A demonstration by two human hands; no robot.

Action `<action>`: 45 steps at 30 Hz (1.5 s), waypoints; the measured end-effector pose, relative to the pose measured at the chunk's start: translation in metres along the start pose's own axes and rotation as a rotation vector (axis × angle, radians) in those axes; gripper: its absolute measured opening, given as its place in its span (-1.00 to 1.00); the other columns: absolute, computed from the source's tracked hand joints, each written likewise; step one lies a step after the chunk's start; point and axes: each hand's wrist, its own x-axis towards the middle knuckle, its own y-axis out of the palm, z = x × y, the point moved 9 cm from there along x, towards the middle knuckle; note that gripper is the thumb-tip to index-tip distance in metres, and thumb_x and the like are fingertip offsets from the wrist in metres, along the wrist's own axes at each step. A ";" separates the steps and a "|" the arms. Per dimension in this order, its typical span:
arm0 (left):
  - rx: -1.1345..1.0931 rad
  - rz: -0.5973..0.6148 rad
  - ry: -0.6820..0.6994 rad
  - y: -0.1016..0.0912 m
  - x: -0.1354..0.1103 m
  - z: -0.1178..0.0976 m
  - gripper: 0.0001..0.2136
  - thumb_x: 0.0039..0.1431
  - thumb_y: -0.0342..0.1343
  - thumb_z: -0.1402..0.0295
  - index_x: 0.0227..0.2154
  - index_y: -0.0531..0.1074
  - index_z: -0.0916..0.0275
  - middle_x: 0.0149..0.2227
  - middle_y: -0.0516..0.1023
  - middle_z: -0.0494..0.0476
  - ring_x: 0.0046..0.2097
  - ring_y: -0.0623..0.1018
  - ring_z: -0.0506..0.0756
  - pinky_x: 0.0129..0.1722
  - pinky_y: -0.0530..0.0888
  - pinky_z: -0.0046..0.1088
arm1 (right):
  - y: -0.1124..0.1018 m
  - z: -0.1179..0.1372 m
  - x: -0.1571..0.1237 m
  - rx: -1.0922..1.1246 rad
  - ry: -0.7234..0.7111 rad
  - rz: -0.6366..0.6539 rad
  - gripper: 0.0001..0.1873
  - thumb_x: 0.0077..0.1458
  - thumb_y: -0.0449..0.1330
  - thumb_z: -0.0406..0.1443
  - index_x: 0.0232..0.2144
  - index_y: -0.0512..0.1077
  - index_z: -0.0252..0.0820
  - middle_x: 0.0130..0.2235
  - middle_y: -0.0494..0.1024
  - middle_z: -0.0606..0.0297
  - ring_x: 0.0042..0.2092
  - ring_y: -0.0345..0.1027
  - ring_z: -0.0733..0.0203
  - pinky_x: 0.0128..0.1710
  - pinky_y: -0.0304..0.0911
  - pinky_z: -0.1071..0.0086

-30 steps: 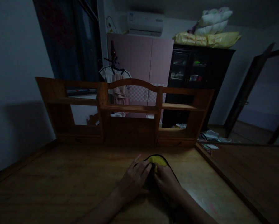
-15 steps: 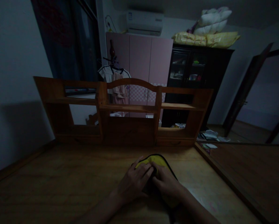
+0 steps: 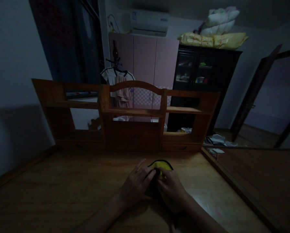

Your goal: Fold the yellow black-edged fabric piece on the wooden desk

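Observation:
A yellow fabric piece with black edging (image 3: 162,164) rises from the wooden tabletop (image 3: 82,181) between my two hands. My left hand (image 3: 136,185) is at its left side, thumb and fingers closed on a dark part of it, while one finger sticks out away from the fabric. From the right, my right hand (image 3: 172,187) pinches the yellow fabric with its thumb and bent fingers. The lower part of the piece hangs dark beneath my right hand and forearm. Poor light and my hands hide its full shape.
Along the table's far edge runs a wooden shelf unit (image 3: 132,111) with open compartments and small drawers. A raised wooden rim (image 3: 232,181) borders the right side. A white wall (image 3: 16,129) stands to the left. Pink and black cabinets are farther back.
The yellow fabric has been drawn in, so less of its black-edged right side shows. Both hands have shifted slightly left, and the left hand sits a little farther from the yellow part.

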 end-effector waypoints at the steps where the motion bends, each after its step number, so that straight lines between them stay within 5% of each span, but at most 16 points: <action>1: 0.001 0.004 -0.007 0.001 0.000 0.001 -0.24 0.14 0.08 -0.11 0.19 0.15 0.42 0.03 0.41 0.38 0.10 0.42 0.28 0.26 0.15 0.14 | 0.000 -0.002 0.000 -0.016 0.012 -0.004 -0.66 0.00 0.17 -0.41 -0.12 0.46 -0.13 -0.32 0.62 0.22 -0.34 0.47 0.10 -0.36 0.27 0.36; 11: -0.048 0.002 -0.074 0.000 0.001 0.001 -0.23 0.02 0.27 0.03 0.17 0.16 0.41 0.04 0.40 0.36 0.10 0.42 0.29 0.28 0.12 0.13 | -0.003 0.019 -0.002 0.155 -0.049 0.054 -0.55 0.15 0.18 -0.26 0.10 0.33 -0.10 -0.12 0.59 0.18 -0.16 0.48 0.08 -0.15 0.34 0.28; 15: -0.058 -0.037 -0.097 -0.004 0.002 0.001 -0.24 0.02 0.26 0.04 0.17 0.15 0.40 0.04 0.41 0.37 0.10 0.42 0.29 0.27 0.14 0.15 | -0.004 0.019 -0.004 0.289 -0.008 0.102 -0.47 0.26 0.10 -0.17 0.25 0.17 -0.01 0.14 0.43 0.18 0.14 0.30 0.05 0.14 0.19 0.16; 19: -0.049 -0.095 -0.132 -0.010 0.004 0.003 -0.28 0.02 0.26 0.08 0.14 0.17 0.40 0.00 0.44 0.36 0.06 0.46 0.28 0.25 0.18 0.15 | -0.008 0.023 -0.005 0.357 0.009 0.141 -0.47 0.32 -0.02 -0.12 0.29 0.08 0.04 0.21 0.35 0.22 0.23 0.19 0.07 0.22 0.08 0.11; 30: -0.032 -0.111 -0.169 -0.011 0.005 0.004 -0.29 0.02 0.24 0.09 0.14 0.16 0.37 0.02 0.44 0.35 0.07 0.45 0.29 0.23 0.22 0.16 | -0.019 0.023 0.005 0.278 -0.030 0.007 -0.60 0.36 -0.12 -0.14 0.09 0.36 -0.05 -0.02 0.55 0.20 0.04 0.42 0.09 0.08 0.26 0.24; 38: -0.028 -0.097 -0.188 -0.009 0.005 0.007 -0.25 -0.04 0.30 0.07 0.13 0.18 0.40 0.00 0.44 0.35 0.06 0.46 0.30 0.23 0.23 0.14 | -0.007 0.008 0.005 0.133 -0.018 0.015 -0.68 0.33 -0.02 -0.18 0.04 0.38 -0.06 -0.14 0.61 0.17 -0.13 0.51 0.06 -0.14 0.37 0.27; 45: -0.034 -0.055 -0.200 -0.004 0.004 0.008 -0.25 -0.02 0.29 0.06 0.14 0.18 0.39 0.02 0.42 0.35 0.08 0.44 0.30 0.25 0.21 0.11 | -0.004 0.007 0.005 0.106 -0.046 0.015 -0.68 0.31 0.01 -0.26 0.09 0.33 -0.03 -0.10 0.60 0.21 -0.12 0.51 0.09 -0.13 0.37 0.28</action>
